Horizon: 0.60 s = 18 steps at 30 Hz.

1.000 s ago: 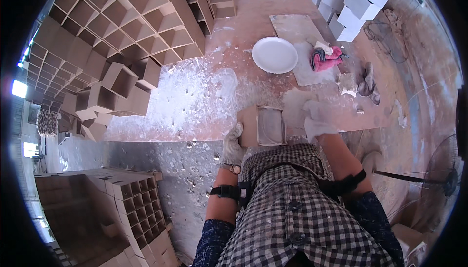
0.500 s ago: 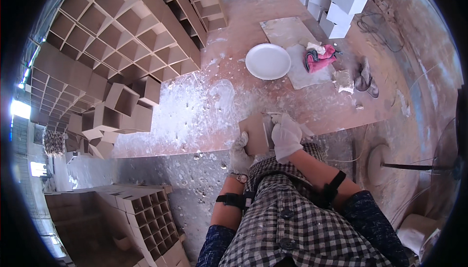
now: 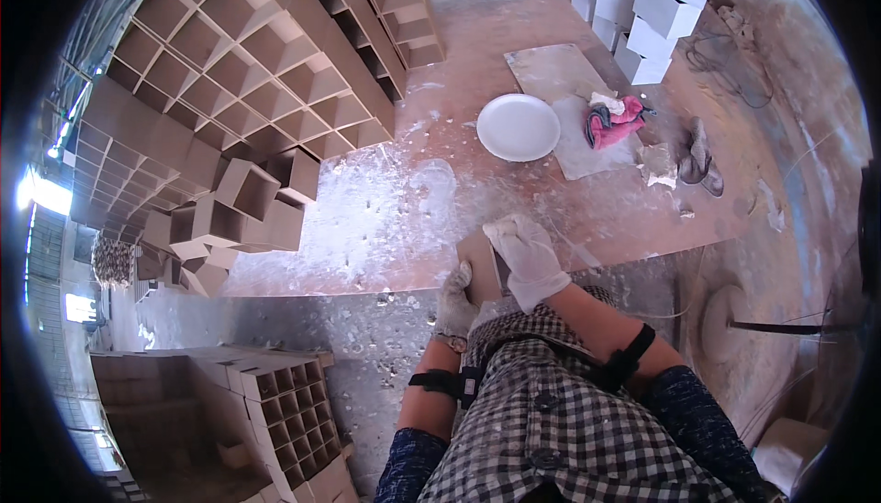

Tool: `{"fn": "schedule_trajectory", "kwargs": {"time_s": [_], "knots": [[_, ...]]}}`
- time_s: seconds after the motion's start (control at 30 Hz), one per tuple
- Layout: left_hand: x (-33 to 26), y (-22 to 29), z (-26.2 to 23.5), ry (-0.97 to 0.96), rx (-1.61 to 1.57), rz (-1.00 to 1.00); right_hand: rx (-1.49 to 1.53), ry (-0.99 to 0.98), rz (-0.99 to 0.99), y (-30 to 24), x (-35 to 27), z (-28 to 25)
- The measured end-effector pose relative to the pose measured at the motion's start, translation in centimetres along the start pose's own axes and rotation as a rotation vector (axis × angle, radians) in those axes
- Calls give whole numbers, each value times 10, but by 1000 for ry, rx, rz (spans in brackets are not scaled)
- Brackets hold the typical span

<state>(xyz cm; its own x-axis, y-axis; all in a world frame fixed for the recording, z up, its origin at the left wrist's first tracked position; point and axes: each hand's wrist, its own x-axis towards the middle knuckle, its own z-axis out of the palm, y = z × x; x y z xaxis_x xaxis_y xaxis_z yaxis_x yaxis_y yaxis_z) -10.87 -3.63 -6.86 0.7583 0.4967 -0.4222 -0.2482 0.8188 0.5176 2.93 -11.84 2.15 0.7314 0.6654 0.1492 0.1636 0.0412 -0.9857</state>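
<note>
The left hand (image 3: pixel 456 294), gloved, is closed on the near left edge of a brown cardboard box (image 3: pixel 478 257); the right hand (image 3: pixel 530 262), also gloved, lies over the box's right side with fingers bent at its far end, and whether it grips or only presses cannot be told. The box sits at the near edge of the worktable (image 3: pixel 422 269), close against the checked apron (image 3: pixel 541 393). Its visible panel is bare brown; work on it appears unfinished, its covered side unverified. Beyond lie a white round dish (image 3: pixel 518 127) and a pink cloth (image 3: pixel 617 124). Open brown boxes (image 3: pixel 266 44) stand stacked at left, apparently formed; white boxes (image 3: pixel 663 12) stand stacked at far right, seemingly further along.
</note>
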Motion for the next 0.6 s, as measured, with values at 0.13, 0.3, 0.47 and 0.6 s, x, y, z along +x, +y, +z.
{"fn": "schedule_trajectory", "kwargs": {"time_s": [0.13,0.3,0.47,0.6], "knots": [[3,-2,16,153,-43,25,-747,-468,-661,34,4,-34],[-11,13,53,-14,-213,-128,-506,-744,-210,-5,-10,-56],[-17,15,52,-101,-116,61,81,-688,-87,34,-11,-65],[12,9,17,0,-115,92,-184,-468,-386,-27,4,-78]]}}
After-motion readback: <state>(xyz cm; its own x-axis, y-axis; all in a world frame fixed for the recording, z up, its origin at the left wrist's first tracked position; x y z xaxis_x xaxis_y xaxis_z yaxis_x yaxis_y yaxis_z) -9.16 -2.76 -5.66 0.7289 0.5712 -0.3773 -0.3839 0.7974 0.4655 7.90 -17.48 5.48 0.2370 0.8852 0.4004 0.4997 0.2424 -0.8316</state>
